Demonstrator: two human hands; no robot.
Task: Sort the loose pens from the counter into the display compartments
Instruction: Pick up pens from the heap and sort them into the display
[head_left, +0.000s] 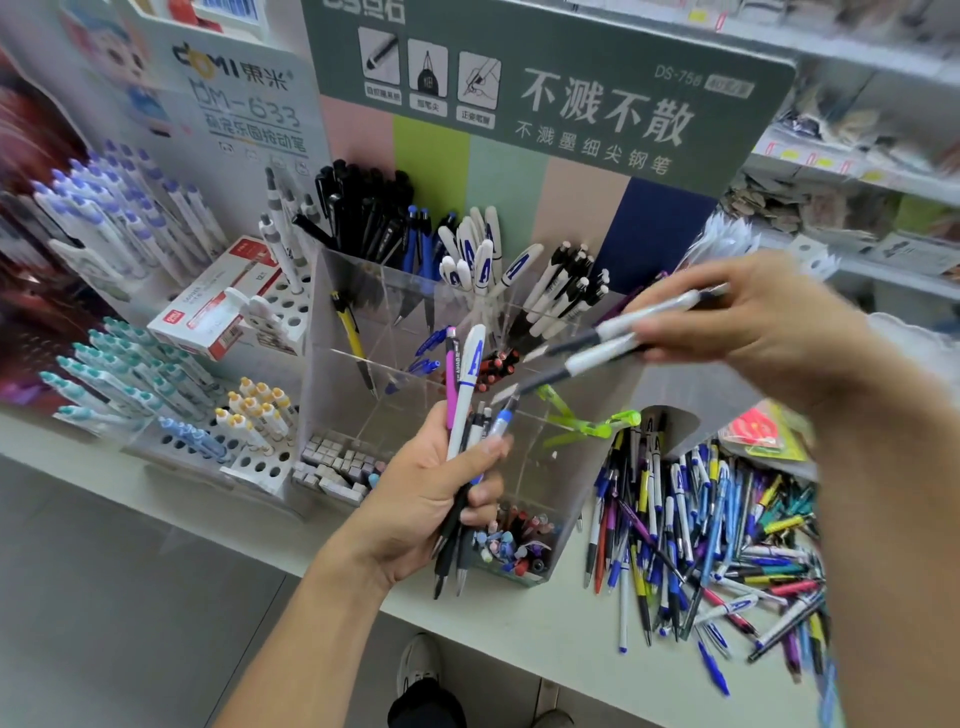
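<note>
left hand: the left hand (423, 499) is curled round a mixed bunch of pens (464, 441), tips down, in front of the clear display (337, 364).
right hand: the right hand (769, 322), blurred, pinches two white-and-black pens (608, 343) near their upper ends, tips pointing down and left toward the left hand.
loose pens: the pile of loose pens (701, 545) lies on the desk (519, 623) below the right hand and to the right of the left hand, still large.
display: the compartments sit between and beyond both hands; black pens (363, 208) back left, white pens with a blue letter (478, 249) centre, white-and-black pens in the compartment (566, 291) just left of the right hand.
step in hand: judged to be dropping the matching pair into its compartment.
doing it well: the pair looks to match the white-and-black set, so steer the tips over that cell, keep both pens parallel, and release only once the tips are inside the wall.
risk: the acrylic dividers are hard to see; a slanted drop could land in a neighbouring cell.
progress: early, judging by the pile.
</note>
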